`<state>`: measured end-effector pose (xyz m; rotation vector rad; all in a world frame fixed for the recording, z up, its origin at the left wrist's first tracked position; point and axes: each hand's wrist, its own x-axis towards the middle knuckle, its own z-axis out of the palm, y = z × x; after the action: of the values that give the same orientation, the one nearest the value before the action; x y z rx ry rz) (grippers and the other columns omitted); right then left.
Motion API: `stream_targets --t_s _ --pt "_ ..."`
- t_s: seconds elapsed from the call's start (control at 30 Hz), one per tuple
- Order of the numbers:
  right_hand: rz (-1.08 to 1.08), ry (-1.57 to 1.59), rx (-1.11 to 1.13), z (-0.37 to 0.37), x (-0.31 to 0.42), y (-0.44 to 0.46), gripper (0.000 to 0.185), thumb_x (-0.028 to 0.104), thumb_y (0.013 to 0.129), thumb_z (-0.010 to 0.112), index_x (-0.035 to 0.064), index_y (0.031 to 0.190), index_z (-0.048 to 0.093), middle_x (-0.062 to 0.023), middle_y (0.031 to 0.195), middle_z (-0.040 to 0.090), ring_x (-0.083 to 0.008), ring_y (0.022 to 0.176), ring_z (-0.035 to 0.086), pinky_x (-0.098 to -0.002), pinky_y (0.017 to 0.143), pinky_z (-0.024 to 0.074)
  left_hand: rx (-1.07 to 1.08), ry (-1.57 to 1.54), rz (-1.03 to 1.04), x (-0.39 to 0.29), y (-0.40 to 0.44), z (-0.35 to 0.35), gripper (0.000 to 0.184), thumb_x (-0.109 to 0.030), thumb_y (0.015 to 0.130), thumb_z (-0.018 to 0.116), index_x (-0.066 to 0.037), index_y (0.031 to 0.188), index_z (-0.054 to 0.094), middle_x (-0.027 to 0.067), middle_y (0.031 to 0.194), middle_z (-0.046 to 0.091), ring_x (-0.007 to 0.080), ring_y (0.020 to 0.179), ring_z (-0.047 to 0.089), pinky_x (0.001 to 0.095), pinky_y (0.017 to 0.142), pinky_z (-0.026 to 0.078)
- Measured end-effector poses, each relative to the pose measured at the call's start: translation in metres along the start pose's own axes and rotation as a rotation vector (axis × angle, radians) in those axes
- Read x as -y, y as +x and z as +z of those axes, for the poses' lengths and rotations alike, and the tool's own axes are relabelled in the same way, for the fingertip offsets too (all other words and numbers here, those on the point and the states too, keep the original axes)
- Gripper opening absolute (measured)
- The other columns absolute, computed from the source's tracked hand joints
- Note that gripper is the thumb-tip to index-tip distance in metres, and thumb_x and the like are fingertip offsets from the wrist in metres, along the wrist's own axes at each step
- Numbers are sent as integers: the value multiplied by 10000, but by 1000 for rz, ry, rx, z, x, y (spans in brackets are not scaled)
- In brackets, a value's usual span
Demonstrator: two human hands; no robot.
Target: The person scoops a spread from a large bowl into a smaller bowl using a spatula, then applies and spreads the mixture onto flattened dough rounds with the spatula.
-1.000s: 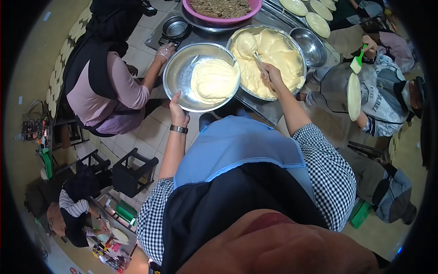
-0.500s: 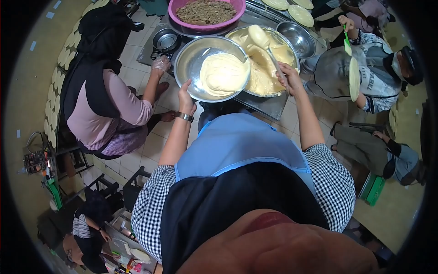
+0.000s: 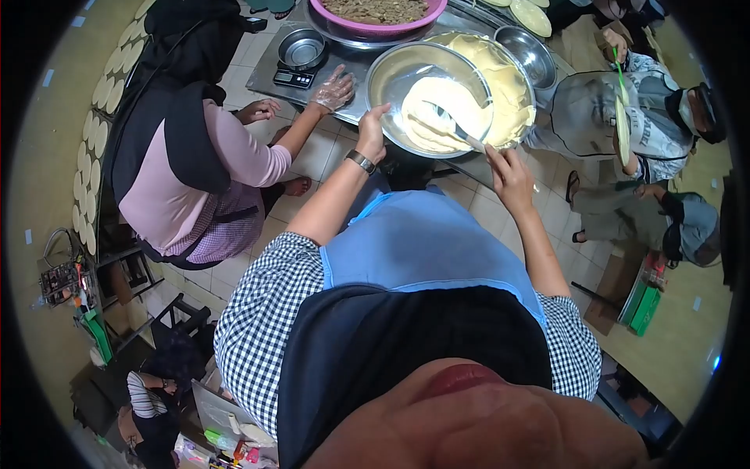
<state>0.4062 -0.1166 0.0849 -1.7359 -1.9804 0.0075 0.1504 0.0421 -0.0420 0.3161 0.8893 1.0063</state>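
Observation:
My left hand (image 3: 373, 134) is closed on the near left rim of a steel mixing bowl (image 3: 384, 76), thumb over the edge. Pale cream-like batter (image 3: 426, 98) lies in the bowl, which tilts and overlaps a larger bowl behind it. Yellow batter (image 3: 509, 90) fills that larger bowl. With my right hand (image 3: 512, 176) I grip the handle of a spatula (image 3: 469, 139). Its head is down in the pale batter, so its exact shape is hidden.
On the metal table, a digital scale (image 3: 294, 79) bears a small steel bowl (image 3: 302, 51), beside a co-worker's gloved hand (image 3: 334, 90). Behind are a pink basin (image 3: 375, 29) of brown crumbly filling and a steel bowl (image 3: 525, 59). A person at right holds a green spatula (image 3: 621, 70).
The spatula, loaded with batter over the larger bowl before, is now in the mixing bowl's pale batter. The co-worker's gloved hand has left the scale for the table edge.

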Motion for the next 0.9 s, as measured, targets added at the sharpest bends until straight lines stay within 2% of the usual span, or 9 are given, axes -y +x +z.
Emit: stream_targets --t_s 0.03,0.1,0.17,0.4,0.63,0.73,0.8,0.87,0.9 --pt "-50 -58 -8 -2 2 -6 365 62 769 685 149 1123 663 -60 782 540 -225 685 572 -357 593 465 17 69 12 -1 -1 -6 437 -244 865 547 60 1173 486 197 1084 611 297 952 639 395 853 530" --pt "-118 -154 -4 -8 2 -16 461 44 720 685 175 1159 639 -51 828 538 -229 737 571 -357 594 462 27 90 -34 -13 -7 -19 432 -241 864 546 58 1171 490 194 1082 611 291 950 638 390 847 531" --pt "-140 -167 36 -19 -6 -22 458 42 720 684 174 1157 640 -54 825 536 -230 731 569 -358 593 461 31 108 -79 -18 -17 -27 428 -237 862 545 57 1169 494 191 1080 612 285 948 637 385 841 532" --pt "-291 -173 77 -104 -57 -88 426 1 728 657 139 1130 646 -75 822 528 -244 718 558 -354 602 455 -20 46 64 30 -112 -24 444 -234 847 554 51 1183 495 178 1100 608 271 984 620 371 882 506" --pt "-351 -223 51 -126 -83 -44 506 -36 683 648 138 1158 633 -76 837 533 -248 736 570 -354 618 466 -82 -101 111 14 -133 -20 386 -192 847 557 77 1123 537 188 1087 624 271 992 621 377 908 482" --pt "-334 -297 48 -131 -101 -36 513 -33 684 645 147 1164 632 -67 845 536 -247 746 571 -360 623 469 -78 -63 153 16 -136 -24 452 -230 856 544 40 1214 485 177 1145 597 277 1058 593 391 933 477" --pt "-322 -330 61 -129 -105 -26 462 -19 731 642 148 1162 641 -68 852 557 -227 724 586 -336 621 477 -84 -135 142 13 -145 -19 446 -223 855 541 46 1207 489 178 1141 599 276 1055 593 389 935 474" --pt "-141 -58 0 -115 -99 -14 376 14 805 632 142 1158 650 -80 836 569 -190 692 600 -298 617 477 -91 -118 168 21 -133 -29 444 -220 853 541 48 1204 491 179 1138 601 277 1049 596 388 938 472" --pt "-134 61 20 -106 -93 -5 290 58 881 602 111 1162 647 -54 751 583 -139 658 605 -261 588 477 -89 -93 185 23 -131 -30 443 -218 852 541 51 1200 494 180 1135 602 278 1043 598 388 941 469"
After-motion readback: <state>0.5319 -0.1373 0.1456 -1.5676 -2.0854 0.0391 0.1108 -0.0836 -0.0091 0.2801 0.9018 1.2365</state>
